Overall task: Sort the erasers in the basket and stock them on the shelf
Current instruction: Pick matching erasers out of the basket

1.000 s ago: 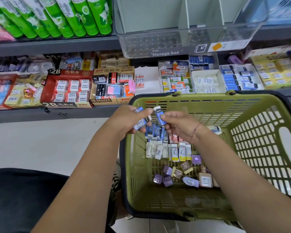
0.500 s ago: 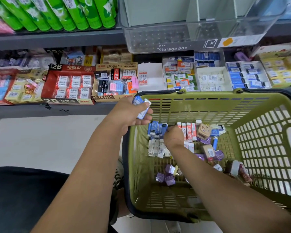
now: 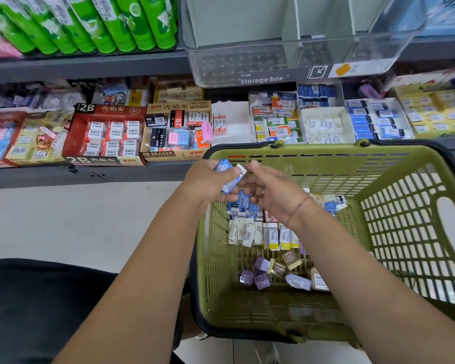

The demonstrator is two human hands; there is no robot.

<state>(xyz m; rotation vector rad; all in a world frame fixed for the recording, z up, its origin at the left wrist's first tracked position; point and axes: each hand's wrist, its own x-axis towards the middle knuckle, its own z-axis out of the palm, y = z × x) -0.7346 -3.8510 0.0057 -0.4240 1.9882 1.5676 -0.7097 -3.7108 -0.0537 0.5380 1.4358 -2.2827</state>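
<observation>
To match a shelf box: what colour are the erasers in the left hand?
Erasers: blue and white; head view.

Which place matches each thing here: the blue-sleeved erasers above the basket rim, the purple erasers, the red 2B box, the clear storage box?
Things:
1 blue-sleeved erasers
2 purple erasers
3 red 2B box
4 clear storage box

Places:
A upper shelf, right of the green tubes
B gripped in the left hand
C lower shelf, left of the 4B ERASER box
D floor of the green basket

Pairs: 1-B; 2-D; 3-C; 4-A
</observation>
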